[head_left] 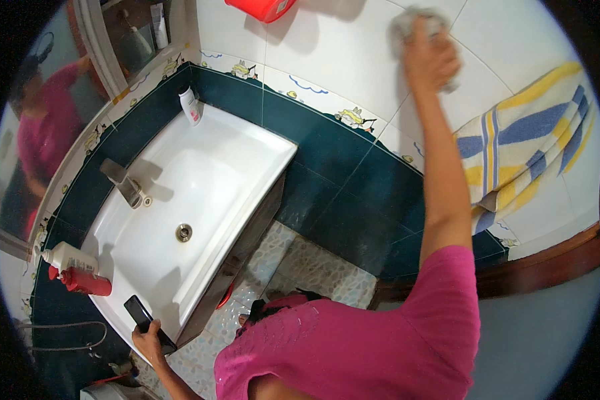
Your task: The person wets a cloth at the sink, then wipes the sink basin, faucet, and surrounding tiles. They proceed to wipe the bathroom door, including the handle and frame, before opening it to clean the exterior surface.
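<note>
- From where I stood, taking twelve o'clock as straight ahead of the person in the pink top (360, 340), the right hand (429, 65) was raised between one and two o'clock, its arm stretched out.
- Its fingers were bent around a greyish cloth (399, 32), which lay over the white wall tiles (353, 60); both looked blurred, so I could not make out each finger's grip.
- Between seven and eight o'clock, the left hand (148, 341) had its fingers closed around the lower part of a black phone (137, 311), dark face up, above the near corner of the white washbasin (210, 173).
- I could not tell whether the phone touched the rim.
- A metal tap (121, 181) stood on the basin at nine o'clock, with the round drain (184, 233) nearer the middle.
- At ten o'clock a small white bottle (189, 107) stood in the basin's far corner.
- Between eight and nine, a cream pump bottle (70, 259) and a red bottle (88, 282) sat side by side at the basin's edge.
- A yellow, blue and white towel (513, 143) hung between two and three o'clock.
- Near twelve, a red container (263, 8) showed against the tiles.
</note>
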`<action>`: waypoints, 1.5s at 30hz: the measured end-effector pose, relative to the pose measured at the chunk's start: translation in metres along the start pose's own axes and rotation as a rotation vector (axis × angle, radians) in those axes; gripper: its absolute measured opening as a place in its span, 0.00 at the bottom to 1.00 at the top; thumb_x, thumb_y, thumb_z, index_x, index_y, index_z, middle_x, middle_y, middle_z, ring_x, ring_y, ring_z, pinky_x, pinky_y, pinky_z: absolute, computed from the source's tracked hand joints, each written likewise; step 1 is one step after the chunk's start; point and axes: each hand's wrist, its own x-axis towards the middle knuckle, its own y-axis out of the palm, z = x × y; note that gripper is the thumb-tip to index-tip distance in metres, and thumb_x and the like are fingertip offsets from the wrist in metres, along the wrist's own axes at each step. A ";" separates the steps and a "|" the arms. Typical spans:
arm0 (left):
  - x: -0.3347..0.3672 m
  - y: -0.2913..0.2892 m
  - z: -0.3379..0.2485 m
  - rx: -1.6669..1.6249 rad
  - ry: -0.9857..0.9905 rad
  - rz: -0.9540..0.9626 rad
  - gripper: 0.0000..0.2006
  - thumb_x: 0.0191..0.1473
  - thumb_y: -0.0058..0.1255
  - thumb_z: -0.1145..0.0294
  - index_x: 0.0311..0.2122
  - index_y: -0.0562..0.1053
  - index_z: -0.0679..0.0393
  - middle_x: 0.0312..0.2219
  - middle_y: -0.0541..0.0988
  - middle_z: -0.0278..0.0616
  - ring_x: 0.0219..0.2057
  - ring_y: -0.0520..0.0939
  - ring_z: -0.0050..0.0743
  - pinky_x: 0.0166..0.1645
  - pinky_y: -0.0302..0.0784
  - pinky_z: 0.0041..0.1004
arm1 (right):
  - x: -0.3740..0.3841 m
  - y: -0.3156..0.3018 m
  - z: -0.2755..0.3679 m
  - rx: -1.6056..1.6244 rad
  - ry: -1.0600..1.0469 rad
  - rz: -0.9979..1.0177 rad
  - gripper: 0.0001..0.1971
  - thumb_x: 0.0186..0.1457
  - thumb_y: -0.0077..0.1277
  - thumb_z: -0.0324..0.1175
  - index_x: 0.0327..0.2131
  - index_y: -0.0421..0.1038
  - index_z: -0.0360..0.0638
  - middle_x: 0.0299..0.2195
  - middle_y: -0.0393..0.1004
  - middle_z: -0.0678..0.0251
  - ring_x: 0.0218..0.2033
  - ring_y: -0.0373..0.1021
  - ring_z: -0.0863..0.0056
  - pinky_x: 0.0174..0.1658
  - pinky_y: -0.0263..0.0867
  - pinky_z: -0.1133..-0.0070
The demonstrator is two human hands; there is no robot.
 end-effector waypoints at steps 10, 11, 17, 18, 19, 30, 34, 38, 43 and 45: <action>-0.018 -0.020 -0.019 0.204 -0.018 -0.165 0.21 0.27 0.57 0.58 0.22 0.74 0.69 0.15 0.75 0.46 0.18 0.75 0.31 0.25 0.69 0.30 | -0.295 -0.018 0.023 0.467 -0.867 0.848 0.16 0.47 0.43 0.32 0.42 0.68 0.52 0.48 0.64 0.65 0.48 0.59 0.65 0.48 0.57 0.67; -0.021 -0.026 -0.021 0.265 -0.107 -0.174 0.23 0.26 0.58 0.57 0.23 0.74 0.70 0.17 0.76 0.49 0.19 0.77 0.37 0.27 0.71 0.32 | -0.302 -0.029 0.024 0.428 -0.877 0.962 0.14 0.48 0.45 0.36 0.41 0.69 0.51 0.47 0.64 0.66 0.45 0.60 0.65 0.46 0.58 0.66; -0.018 -0.031 0.012 0.448 -0.247 -0.228 0.25 0.24 0.58 0.52 0.22 0.75 0.68 0.21 0.77 0.55 0.25 0.79 0.49 0.30 0.73 0.37 | -0.376 -0.036 0.031 1.021 -0.023 1.794 0.20 0.52 0.48 0.39 0.48 0.65 0.45 0.48 0.64 0.59 0.46 0.63 0.63 0.47 0.61 0.67; -0.016 -0.029 0.007 0.536 -0.348 -0.195 0.27 0.23 0.57 0.50 0.25 0.76 0.67 0.26 0.77 0.55 0.29 0.78 0.50 0.33 0.73 0.40 | -0.381 -0.038 0.032 1.209 0.198 1.908 0.20 0.52 0.47 0.38 0.48 0.65 0.43 0.47 0.65 0.59 0.45 0.64 0.64 0.47 0.61 0.68; -0.014 -0.031 0.013 0.594 -0.342 -0.187 0.28 0.23 0.57 0.49 0.26 0.76 0.67 0.28 0.77 0.55 0.31 0.78 0.51 0.34 0.73 0.41 | -0.387 -0.042 0.034 1.372 0.448 2.013 0.19 0.53 0.47 0.38 0.48 0.64 0.41 0.47 0.65 0.59 0.45 0.65 0.65 0.47 0.61 0.70; 0.006 -0.017 0.020 0.809 -0.261 -0.001 0.30 0.23 0.60 0.47 0.25 0.76 0.68 0.27 0.78 0.53 0.30 0.79 0.50 0.32 0.73 0.40 | -0.317 -0.212 0.105 2.216 1.512 1.450 0.22 0.57 0.36 0.45 0.50 0.60 0.41 0.47 0.65 0.62 0.47 0.64 0.67 0.49 0.63 0.67; 0.006 -0.021 0.007 0.976 -0.151 0.075 0.38 0.25 0.61 0.45 0.39 0.71 0.69 0.37 0.75 0.54 0.39 0.75 0.50 0.41 0.70 0.42 | -0.306 -0.235 0.114 2.467 1.848 1.189 0.23 0.57 0.37 0.48 0.52 0.58 0.46 0.48 0.64 0.62 0.47 0.64 0.66 0.49 0.64 0.67; 0.004 -0.017 -0.023 0.947 0.294 0.122 0.41 0.35 0.60 0.51 0.51 0.61 0.67 0.43 0.70 0.56 0.44 0.71 0.51 0.45 0.67 0.41 | -0.302 -0.263 0.099 2.473 1.890 1.112 0.22 0.57 0.35 0.47 0.50 0.59 0.45 0.46 0.65 0.63 0.46 0.64 0.67 0.49 0.64 0.69; -0.015 0.050 -0.094 0.068 0.604 0.684 0.24 0.45 0.55 0.67 0.48 0.67 0.65 0.41 0.73 0.47 0.35 0.75 0.30 0.34 0.72 0.26 | -0.327 -0.281 0.085 2.550 2.138 0.968 0.21 0.59 0.34 0.45 0.50 0.59 0.45 0.49 0.63 0.63 0.49 0.62 0.68 0.54 0.59 0.69; -0.043 0.079 -0.128 -0.068 0.709 0.872 0.20 0.44 0.54 0.68 0.43 0.70 0.67 0.40 0.73 0.51 0.35 0.75 0.37 0.39 0.70 0.28 | -0.336 -0.281 0.076 2.433 2.080 0.887 0.22 0.58 0.35 0.47 0.52 0.58 0.46 0.50 0.63 0.63 0.50 0.61 0.67 0.54 0.59 0.68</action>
